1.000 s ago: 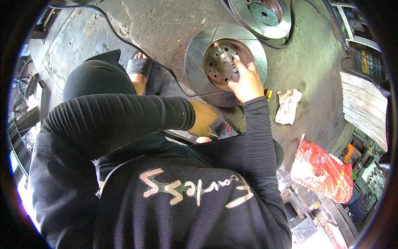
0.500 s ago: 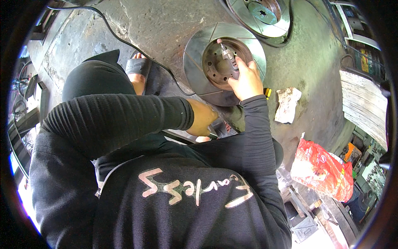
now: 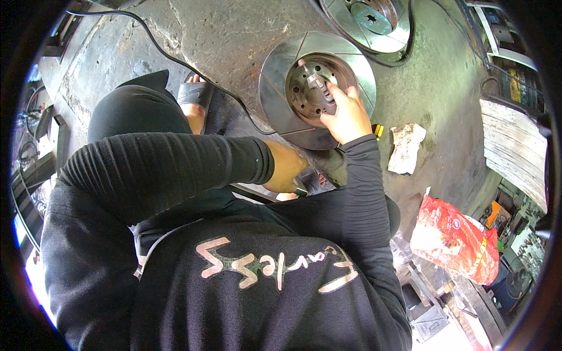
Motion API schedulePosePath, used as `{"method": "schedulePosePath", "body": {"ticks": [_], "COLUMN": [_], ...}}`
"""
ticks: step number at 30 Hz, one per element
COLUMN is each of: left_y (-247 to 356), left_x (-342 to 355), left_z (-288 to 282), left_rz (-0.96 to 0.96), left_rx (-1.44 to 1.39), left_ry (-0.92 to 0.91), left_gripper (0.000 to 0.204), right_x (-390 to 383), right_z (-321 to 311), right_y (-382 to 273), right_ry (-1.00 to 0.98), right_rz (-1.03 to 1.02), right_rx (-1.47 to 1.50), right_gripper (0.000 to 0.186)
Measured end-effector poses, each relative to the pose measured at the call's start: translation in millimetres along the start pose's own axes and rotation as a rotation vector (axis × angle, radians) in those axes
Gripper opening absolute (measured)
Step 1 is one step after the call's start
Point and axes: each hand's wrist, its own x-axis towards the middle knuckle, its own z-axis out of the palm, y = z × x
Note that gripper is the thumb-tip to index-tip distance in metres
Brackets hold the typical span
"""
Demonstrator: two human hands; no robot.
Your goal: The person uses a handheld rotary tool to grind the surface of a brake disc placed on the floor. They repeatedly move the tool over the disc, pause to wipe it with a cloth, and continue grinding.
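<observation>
The person's right hand (image 3: 346, 118) is closed around a slim grey metal tool (image 3: 319, 83) with a small round pink tip (image 3: 302, 62). The tool is over the rusty brown middle cup (image 3: 304, 100) of a big, round, shiny metal disc (image 3: 276, 76) with thin lines cut in its face. The disc lies on the grey, stained floor (image 3: 436, 96). The tip is at the far left edge of the cup, where brown meets shiny; whether it touches the metal is hard to tell. The left hand (image 3: 284, 167) is bent over below the disc, and the picture does not show whether it holds anything. A long black cord (image 3: 153, 34) runs over the floor to the disc's near side. Another shiny round disc (image 3: 393, 44) lies past the first one, and a crumpled, dirty white rag or paper (image 3: 405, 147) lies to the right. The step in hand seems to be rubbing or smoothing the cup's edge. The next move likely calls for a firm grip and a slow, steady slide of the tip along that edge.
</observation>
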Motion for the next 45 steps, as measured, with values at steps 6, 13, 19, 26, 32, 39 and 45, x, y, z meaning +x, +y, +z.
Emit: {"method": "schedulePosePath", "body": {"ticks": [6,13,19,26,32,39,45], "left_y": [-0.5,1.3,1.1,-0.8,0.0,0.2,-0.1], "left_x": [0.1,-1.5,-1.5,0.6,-0.4,0.5,0.3], "left_z": [1.2,-1.6,-1.0,0.0,-2.6,-0.8,-0.8], "left_rz": [0.013,0.008,0.014,0.011,0.014,0.016,0.019], "left_rx": [0.025,-0.006,0.007,0.001,-0.004,0.011,0.022], "left_ry": [0.018,0.010,0.016,0.002,0.000,0.018,0.003], "left_gripper": [0.052,0.052,0.053,0.053,0.053,0.052,0.053], "right_x": [0.4,0.9,0.7,3.6,5.5,4.7,5.1], "right_z": [-0.6,-2.0,-4.3,-12.2,-10.5,-7.6,-5.5], "right_y": [-4.1,1.7,-3.6,18.8,22.9,6.6,1.5], "right_ry": [0.044,0.084,0.016,0.090,0.084,0.020,0.014], "right_rz": [0.055,0.049,0.048,0.067,0.058,0.077,0.069], "right_rx": [-0.053,-0.009,-0.001,0.165,0.212,0.202,0.170], "right_gripper": [0.066,0.067,0.066,0.072,0.076,0.078,0.075]}}
